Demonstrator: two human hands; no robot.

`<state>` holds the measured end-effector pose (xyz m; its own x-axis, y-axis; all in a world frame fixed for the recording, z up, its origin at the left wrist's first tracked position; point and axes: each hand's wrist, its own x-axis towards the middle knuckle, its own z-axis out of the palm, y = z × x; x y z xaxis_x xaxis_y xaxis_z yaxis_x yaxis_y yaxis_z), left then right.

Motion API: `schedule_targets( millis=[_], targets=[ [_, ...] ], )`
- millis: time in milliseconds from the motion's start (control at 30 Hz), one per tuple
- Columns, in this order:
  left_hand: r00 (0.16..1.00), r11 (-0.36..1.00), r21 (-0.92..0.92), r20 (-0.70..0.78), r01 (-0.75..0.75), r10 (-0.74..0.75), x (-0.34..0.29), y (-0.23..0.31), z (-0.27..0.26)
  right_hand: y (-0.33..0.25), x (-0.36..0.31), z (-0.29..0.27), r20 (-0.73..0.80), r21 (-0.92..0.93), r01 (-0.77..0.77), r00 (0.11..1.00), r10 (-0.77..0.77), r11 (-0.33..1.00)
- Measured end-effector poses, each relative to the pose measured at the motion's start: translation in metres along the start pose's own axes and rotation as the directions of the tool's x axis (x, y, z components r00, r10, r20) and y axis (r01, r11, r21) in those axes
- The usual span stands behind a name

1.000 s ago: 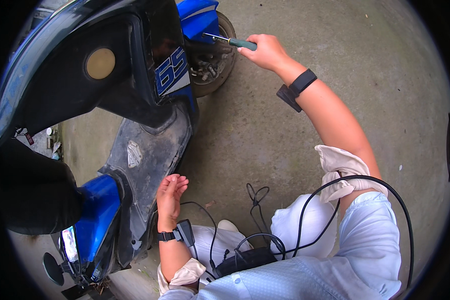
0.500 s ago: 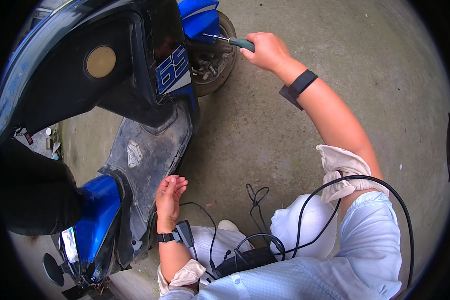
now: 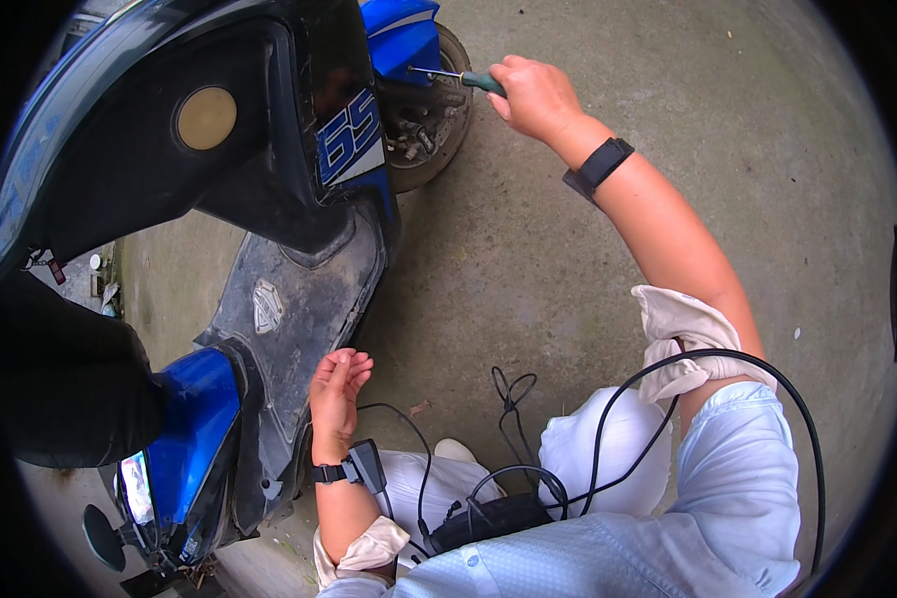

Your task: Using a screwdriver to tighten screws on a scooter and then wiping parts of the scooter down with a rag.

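Green-handled screwdriver (image 3: pixel 479 82) juts leftward (handle gripped) from the right hand (image 3: pixel 540 98).

Right arm (image 3: pixel 683 239) outstretched, right grip (image 3: pixel 535 97) clenched; left grip (image 3: pixel 337 389) loosely curled.
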<state>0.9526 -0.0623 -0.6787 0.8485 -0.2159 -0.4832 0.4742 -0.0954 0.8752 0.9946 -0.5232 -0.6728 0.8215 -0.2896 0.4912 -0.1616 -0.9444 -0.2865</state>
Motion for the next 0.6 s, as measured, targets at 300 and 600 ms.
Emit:
schedule_targets(
  millis=[300, 600],
  targets=[
    [1.000, 1.000, 0.018, 0.010, -0.018, 0.018, 0.002, -0.002, 0.000, -0.006, 0.012, 0.004, -0.042, 0.017, 0.065, 0.997, -0.064, 0.998],
    [1.000, 1.000, 0.005, 0.008, -0.029, 0.029, -0.001, -0.001, 0.002, 0.001, 0.039, -0.001, 0.189, 0.250, -0.254, 0.959, 0.210, 0.934]
  ],
)
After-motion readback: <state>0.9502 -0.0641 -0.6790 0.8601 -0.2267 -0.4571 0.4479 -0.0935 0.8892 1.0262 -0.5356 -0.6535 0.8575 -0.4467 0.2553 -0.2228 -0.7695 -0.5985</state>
